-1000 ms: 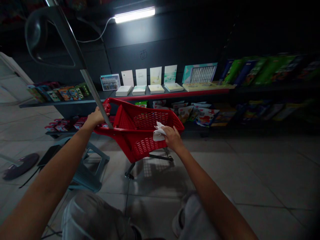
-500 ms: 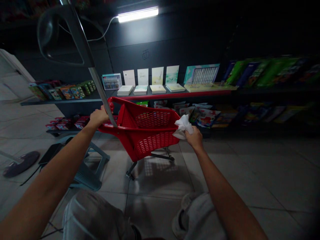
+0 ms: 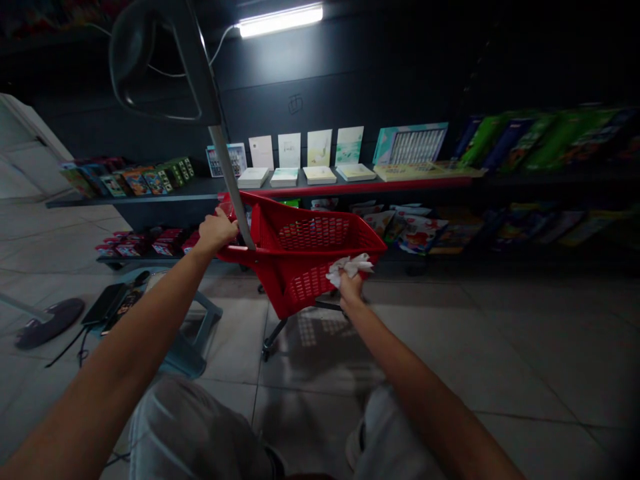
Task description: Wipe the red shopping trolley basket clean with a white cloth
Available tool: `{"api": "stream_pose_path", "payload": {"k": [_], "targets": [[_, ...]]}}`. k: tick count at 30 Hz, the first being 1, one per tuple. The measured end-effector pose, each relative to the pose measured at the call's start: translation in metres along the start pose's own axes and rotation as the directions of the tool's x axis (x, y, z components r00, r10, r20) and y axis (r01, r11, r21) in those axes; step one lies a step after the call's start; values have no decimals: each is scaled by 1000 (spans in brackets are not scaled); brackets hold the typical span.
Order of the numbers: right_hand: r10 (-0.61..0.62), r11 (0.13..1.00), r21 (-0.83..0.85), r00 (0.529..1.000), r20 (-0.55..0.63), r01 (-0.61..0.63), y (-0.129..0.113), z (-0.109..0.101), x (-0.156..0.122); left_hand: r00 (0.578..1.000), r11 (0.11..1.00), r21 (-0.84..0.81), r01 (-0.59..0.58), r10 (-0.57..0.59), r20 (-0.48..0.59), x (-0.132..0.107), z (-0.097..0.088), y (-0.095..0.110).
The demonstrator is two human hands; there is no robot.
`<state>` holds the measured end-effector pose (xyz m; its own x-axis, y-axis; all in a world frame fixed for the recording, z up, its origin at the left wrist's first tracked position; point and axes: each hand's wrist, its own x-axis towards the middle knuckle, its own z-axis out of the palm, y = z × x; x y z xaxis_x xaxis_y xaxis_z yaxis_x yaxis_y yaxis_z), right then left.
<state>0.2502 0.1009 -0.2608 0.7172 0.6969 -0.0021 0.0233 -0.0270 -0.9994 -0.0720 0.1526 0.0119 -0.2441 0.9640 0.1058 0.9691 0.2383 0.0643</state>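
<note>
In the middle of the view stands a small red shopping cart (image 3: 320,235) with perforated sides and a grey pole (image 3: 233,183) rising from its left end. My left hand (image 3: 219,230) is closed around the cart's handle end, just beside the pole; part of the fingers is hidden. At the cart's near side, toward its right end, my right hand (image 3: 350,285) holds a crumpled white cloth or tissue (image 3: 353,265) against the outer wall below the rim.
Behind the cart runs a dark shelf (image 3: 200,190) with upright books, boxes and bagged goods. A blue-grey stool (image 3: 213,320) bearing dark items stands at left, near a round pole base (image 3: 55,323). A lit tube lamp (image 3: 280,20) hangs above.
The cart and its pole have shifted to the right, with my left hand on the handle. My right hand has moved left with the white cloth, from the end corner onto the near side wall.
</note>
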Motion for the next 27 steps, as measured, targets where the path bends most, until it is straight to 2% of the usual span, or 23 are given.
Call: {"api": "stream_pose_path", "payload": {"k": [3,6,10,15,17,18,20,21,22,23,27], "targets": [[79,997,21,995,60,-80,-2,22,-32,1000,1000,-12,-12,12,5,-8,-1,14],[85,995,37,985,150,-91,-10,35,-62,1000,999,-33,-8,8,-4,-12,0,27],[74,997,-11,958,276,-73,-24,40,-95,1000,999,-48,16,-16,-3,-11,2,38],[-48,997,75,877,477,14,-39,36,-122,1000,998,-55,11,-12,-18,-10,3,43],[16,983,148,848,530,-111,-48,31,-120,1000,998,-52,17,-17,-16,-10,2,44],[80,956,187,815,574,-225,-52,27,-115,1000,999,-49,16,-17,-14,-10,2,44],[171,858,251,711,682,-448,-63,19,-98,1000,999,-41,11,-11,-8,-11,1,44],[181,809,280,672,718,-517,-67,13,-87,1000,999,-38,4,-5,-4,-11,0,45],[180,773,309,658,731,-555,-71,8,-75,1000,999,-36,-3,3,0,-11,-1,45],[176,752,338,666,725,-566,-75,2,-63,1000,999,-35,-10,10,4,-10,-1,45],[237,720,432,778,582,-543,-80,-21,-15,999,999,-35,-27,28,18,-8,-3,44]]}}
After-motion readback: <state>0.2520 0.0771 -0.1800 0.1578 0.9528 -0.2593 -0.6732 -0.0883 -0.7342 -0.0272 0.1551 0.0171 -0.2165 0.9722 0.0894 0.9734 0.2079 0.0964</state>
